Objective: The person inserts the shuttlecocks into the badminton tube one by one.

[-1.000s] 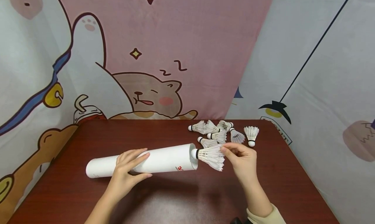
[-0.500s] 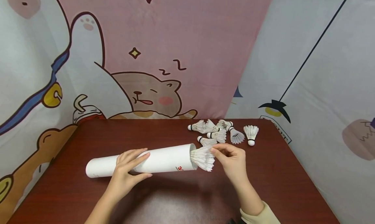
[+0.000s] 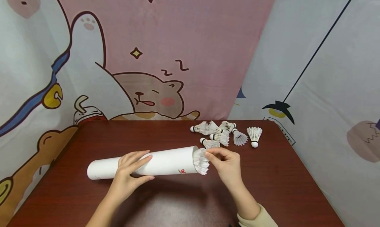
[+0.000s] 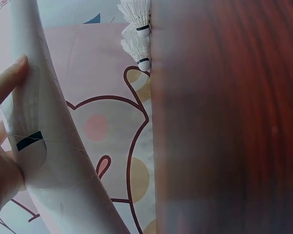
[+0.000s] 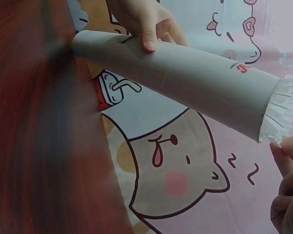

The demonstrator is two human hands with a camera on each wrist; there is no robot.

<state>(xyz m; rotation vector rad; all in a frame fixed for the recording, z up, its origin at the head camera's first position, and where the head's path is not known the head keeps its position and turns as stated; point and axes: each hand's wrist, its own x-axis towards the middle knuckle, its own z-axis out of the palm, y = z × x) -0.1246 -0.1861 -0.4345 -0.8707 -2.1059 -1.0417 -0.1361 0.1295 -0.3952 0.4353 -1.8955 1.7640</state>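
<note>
My left hand (image 3: 127,174) grips a long white tube (image 3: 170,161) around its middle, holding it nearly level with the open end to the right. A shuttlecock (image 3: 201,161) sits in that open end, its cork inside the tube and only the feather skirt sticking out. Thumb and forefinger of my right hand (image 3: 227,166) pinch the edge of the feathers. In the right wrist view, the feathers (image 5: 282,107) fan out just past the tube's rim, with the right fingertips at their lower edge. The left thumb lies along the tube in the left wrist view.
Several shuttlecocks (image 3: 219,138) lie in a loose cluster at the back right of the brown table (image 3: 142,134). One more shuttlecock (image 3: 254,136) lies apart, farther right. A cartoon-printed cloth (image 3: 207,55) hangs behind the table.
The right hand has moved left, and the shuttlecock has slid cork first into the tube until only its feather ends show. The left hand and tube have stayed in place.
</note>
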